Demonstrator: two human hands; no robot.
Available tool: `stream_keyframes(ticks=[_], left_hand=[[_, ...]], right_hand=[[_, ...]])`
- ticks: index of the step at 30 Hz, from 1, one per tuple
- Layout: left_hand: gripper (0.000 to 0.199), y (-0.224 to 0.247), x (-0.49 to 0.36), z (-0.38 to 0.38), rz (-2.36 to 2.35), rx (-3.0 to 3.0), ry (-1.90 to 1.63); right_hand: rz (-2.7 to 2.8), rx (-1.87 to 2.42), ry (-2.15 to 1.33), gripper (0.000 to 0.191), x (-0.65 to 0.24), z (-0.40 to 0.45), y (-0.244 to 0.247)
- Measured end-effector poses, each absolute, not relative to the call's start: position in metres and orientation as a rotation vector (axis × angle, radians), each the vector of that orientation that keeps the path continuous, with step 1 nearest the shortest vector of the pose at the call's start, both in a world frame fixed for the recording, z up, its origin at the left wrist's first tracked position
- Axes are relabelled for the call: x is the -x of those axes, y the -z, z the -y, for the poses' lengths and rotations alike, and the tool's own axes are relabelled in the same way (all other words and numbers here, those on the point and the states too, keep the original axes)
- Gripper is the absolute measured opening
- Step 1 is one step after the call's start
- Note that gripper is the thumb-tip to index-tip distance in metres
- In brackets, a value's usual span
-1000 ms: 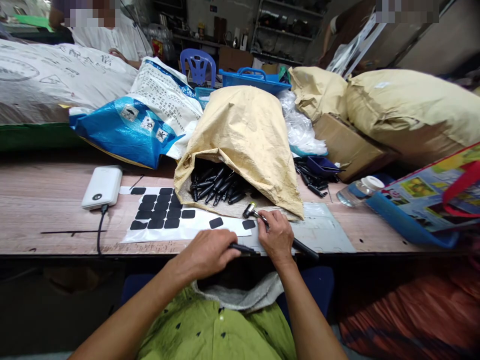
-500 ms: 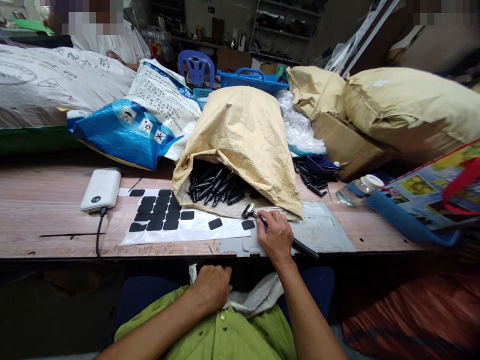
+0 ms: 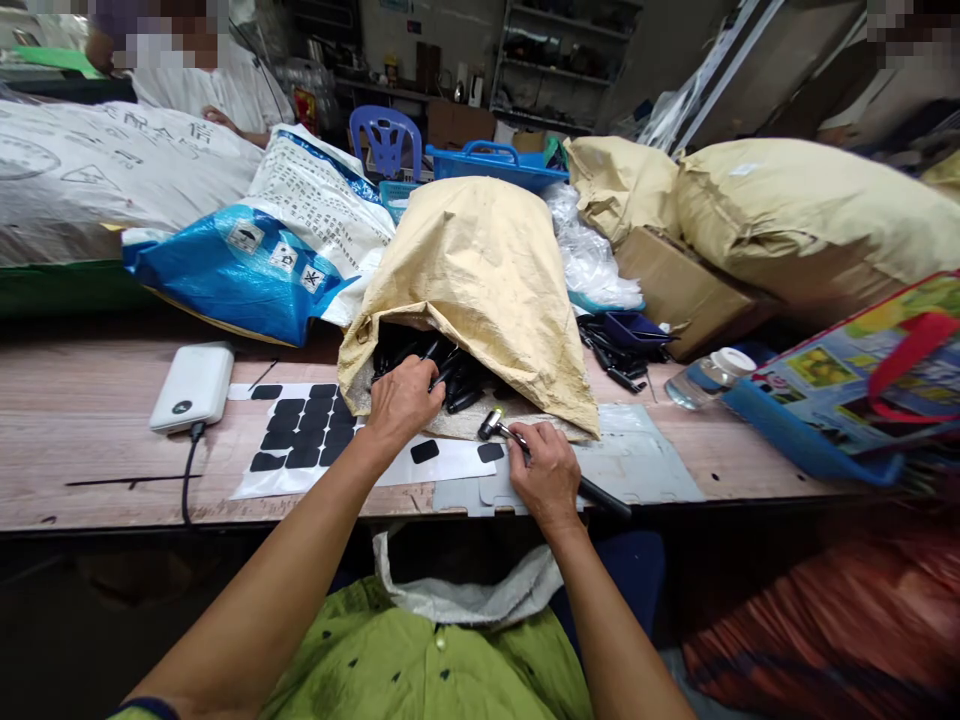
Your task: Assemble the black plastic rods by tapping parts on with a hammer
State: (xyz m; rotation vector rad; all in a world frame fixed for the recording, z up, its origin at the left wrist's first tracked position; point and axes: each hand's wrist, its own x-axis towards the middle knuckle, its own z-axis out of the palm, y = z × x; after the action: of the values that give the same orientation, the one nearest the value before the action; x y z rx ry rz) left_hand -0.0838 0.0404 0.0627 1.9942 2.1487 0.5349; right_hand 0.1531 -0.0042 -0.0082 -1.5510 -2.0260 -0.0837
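My left hand [image 3: 406,398] is at the mouth of a tan sack [image 3: 480,250], its fingers curled on the black pen-like pieces [image 3: 463,388] inside; whether one is gripped cannot be made out. My right hand [image 3: 546,470] is closed round a small hammer [image 3: 604,497], whose head [image 3: 491,424] rests by the sack's lower edge. Under and beside the hammer lies a grey plate [image 3: 645,460]. Rows of black rounded patches [image 3: 304,437] sit on a white sheet [image 3: 390,473], left of the hammer and partly behind my left forearm.
A white power bank [image 3: 193,385] with a cable lies at left. Behind it are blue-white [image 3: 277,240] and white sacks [image 3: 135,180]. More black pieces [image 3: 622,375], a lidded jar [image 3: 709,378] and a blue tray [image 3: 817,440] stand at right. Across the table sits a person [image 3: 217,90].
My left hand has moved up from my lap to the black pieces in the sack's mouth. My right hand still holds the hammer in nearly the same place. The view has shifted slightly.
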Motion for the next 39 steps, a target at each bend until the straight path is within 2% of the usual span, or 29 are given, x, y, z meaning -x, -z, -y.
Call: stream_keyframes(ticks=[5, 11, 14, 18, 27, 32, 39], left_hand=[[0.030, -0.047, 0.085, -0.055, -2.155, -2.033, -0.399], [0.026, -0.045, 0.106, -0.018, -2.206, -1.921, -0.673], [0.023, -0.038, 0.113, 0.004, -1.972, -1.942, -0.760], [0.018, -0.023, 0.104, 0.018, -1.658, -2.078, -0.666], [0.020, -0.001, 0.100, 0.015, -1.565, -2.026, -0.826], [0.018, -0.003, 0.099, 0.014, -1.579, -1.988, -0.838], [0.019, 0.001, 0.100, 0.012, -1.547, -1.946, -0.866]], right_hand=[[2.029, 1.553, 0.087, 0.018, -0.153, 0.004, 0.008], [2.024, 1.570, 0.084, 0.016, -0.151, 0.005, 0.006], [2.020, 1.577, 0.085, 0.016, -0.151, 0.005, 0.006], [2.022, 1.576, 0.093, 0.017, -0.151, 0.005, 0.006], [1.971, 1.475, 0.115, 0.024, -0.154, 0.006, 0.003], [1.833, 1.338, -0.096, 0.027, -0.141, 0.017, -0.015], [1.988, 1.228, -0.366, 0.030, -0.110, 0.037, -0.023]])
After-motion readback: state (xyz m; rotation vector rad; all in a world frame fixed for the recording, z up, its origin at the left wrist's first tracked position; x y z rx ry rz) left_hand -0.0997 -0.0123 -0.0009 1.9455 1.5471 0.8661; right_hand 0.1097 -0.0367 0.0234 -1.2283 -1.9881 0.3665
